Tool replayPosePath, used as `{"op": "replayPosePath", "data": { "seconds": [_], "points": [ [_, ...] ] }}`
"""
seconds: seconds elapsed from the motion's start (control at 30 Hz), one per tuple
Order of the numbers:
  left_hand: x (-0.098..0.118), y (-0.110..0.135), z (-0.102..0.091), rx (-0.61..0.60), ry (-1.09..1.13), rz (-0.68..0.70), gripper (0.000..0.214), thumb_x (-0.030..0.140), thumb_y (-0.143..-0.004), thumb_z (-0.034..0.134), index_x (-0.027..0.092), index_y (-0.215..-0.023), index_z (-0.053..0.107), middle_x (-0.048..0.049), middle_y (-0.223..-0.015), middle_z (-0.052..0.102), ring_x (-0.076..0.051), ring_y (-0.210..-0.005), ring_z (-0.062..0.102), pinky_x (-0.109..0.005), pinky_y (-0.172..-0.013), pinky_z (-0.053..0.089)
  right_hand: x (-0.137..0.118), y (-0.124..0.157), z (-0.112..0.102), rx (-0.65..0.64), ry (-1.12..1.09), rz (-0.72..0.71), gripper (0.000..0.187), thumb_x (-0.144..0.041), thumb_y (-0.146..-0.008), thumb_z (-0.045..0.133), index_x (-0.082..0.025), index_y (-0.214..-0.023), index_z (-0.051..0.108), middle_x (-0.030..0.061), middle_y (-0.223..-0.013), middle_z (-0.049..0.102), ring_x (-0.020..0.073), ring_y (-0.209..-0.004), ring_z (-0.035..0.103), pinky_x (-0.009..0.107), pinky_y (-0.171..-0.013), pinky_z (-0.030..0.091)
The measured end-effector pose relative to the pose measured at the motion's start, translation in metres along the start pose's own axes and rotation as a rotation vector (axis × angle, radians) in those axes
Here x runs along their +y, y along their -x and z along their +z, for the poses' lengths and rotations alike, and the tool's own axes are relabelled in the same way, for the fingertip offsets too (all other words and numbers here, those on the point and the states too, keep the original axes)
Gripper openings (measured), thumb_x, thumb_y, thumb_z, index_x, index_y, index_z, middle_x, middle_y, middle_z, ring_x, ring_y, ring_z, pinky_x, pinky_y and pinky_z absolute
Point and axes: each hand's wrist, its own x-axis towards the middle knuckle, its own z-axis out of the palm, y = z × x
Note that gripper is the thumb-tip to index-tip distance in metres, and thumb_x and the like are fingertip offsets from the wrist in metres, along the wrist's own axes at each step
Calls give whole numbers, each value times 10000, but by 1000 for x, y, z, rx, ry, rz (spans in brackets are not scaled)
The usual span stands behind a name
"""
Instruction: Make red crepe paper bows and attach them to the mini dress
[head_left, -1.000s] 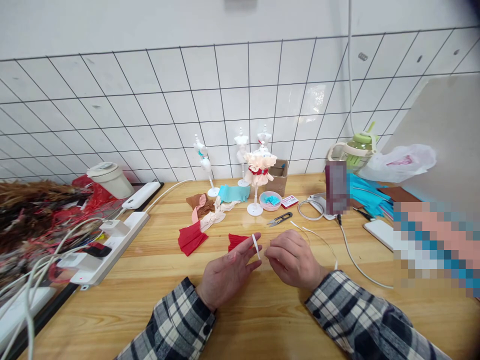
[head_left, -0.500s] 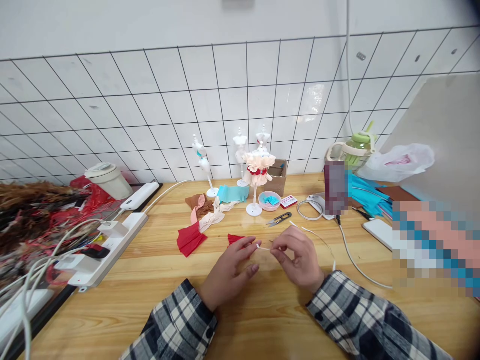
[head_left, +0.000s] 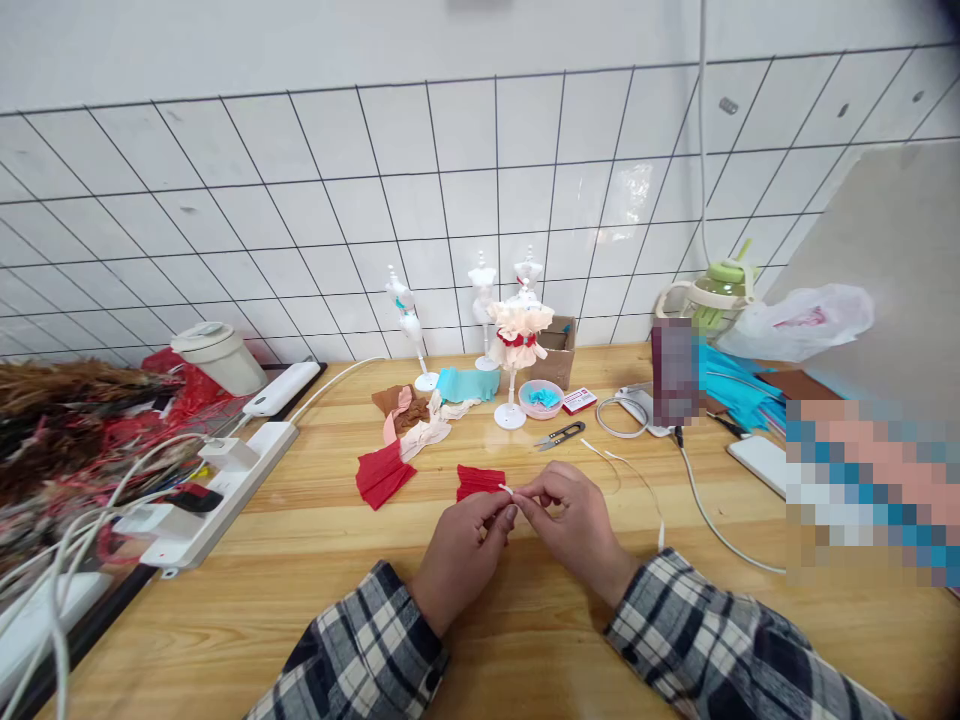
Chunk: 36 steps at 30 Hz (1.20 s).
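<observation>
- Wooden tabletop point(head_left: 330, 610) under everything you've got out
- Your left hand point(head_left: 459, 548) and right hand point(head_left: 576, 515) meet at the fingertips, both pinching
- Red pleated cloth point(head_left: 478, 480) lies just past your left
- Black snips point(head_left: 565, 433) sit beyond your right
- Skinny white strip point(head_left: 506, 489) is what you're pinching, end poking out

Ribbed red piece point(head_left: 480, 480), smooth wooden table point(head_left: 525, 660), glossy tiles point(head_left: 634, 195)

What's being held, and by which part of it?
A thin white strip, pinched by the fingers of the left hand and right hand. Only a short piece shows; whether it's gripped at an end or mid-length can't be told.
</observation>
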Motion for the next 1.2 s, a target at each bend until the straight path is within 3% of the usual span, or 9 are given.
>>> {"op": "replayPosePath", "data": {
  "seconds": [0.17, 0.33, 0.83, 1.03, 1.2],
  "points": [
    [-9, -1, -5, -40, -142, 24, 267, 282, -932, 394, 209, -908, 650, -19, -788, 679, -154, -733, 599, -246, -661, 416, 5, -2, -1, -139, -111, 40, 151, -318, -843, 612, -224, -804, 723, 15, -668, 620, 142, -643, 558, 250, -586, 422],
    [-13, -1, -5, -58, -203, 20, 279, 296, -933, 392, 218, -903, 658, -16, -780, 691, -158, -728, 609, -248, -658, 418, 12, -5, -4, -267, -117, -25, 131, -275, -847, 618, -275, -906, 735, 12, -753, 673, 145, -720, 596, 256, -657, 445],
    [-11, -3, -8, -19, -96, -11, 303, 292, -924, 407, 202, -772, 653, 4, -704, 696, -133, -673, 618, -222, -624, 402, 9, 3, -1, -234, -114, -62, 178, -258, -870, 585, -273, -984, 721, 12, -734, 653, 123, -669, 584, 230, -610, 437],
    [-7, -3, -7, -4, 24, -60, 274, 259, -888, 434, 186, -716, 633, 8, -656, 662, -119, -611, 580, -210, -590, 395, 8, 3, -4, -257, 44, -175, 198, -259, -904, 529, -265, -1006, 699, 12, -743, 646, 126, -684, 568, 234, -627, 421],
    [-5, -6, -5, -1, 320, -221, 264, 242, -826, 459, 165, -651, 642, 5, -604, 625, -120, -583, 561, -200, -559, 423, 1, 6, -5, -291, 320, -384, 266, -210, -900, 510, -233, -1139, 624, 30, -777, 651, 154, -697, 549, 269, -638, 396]
  ]
}}
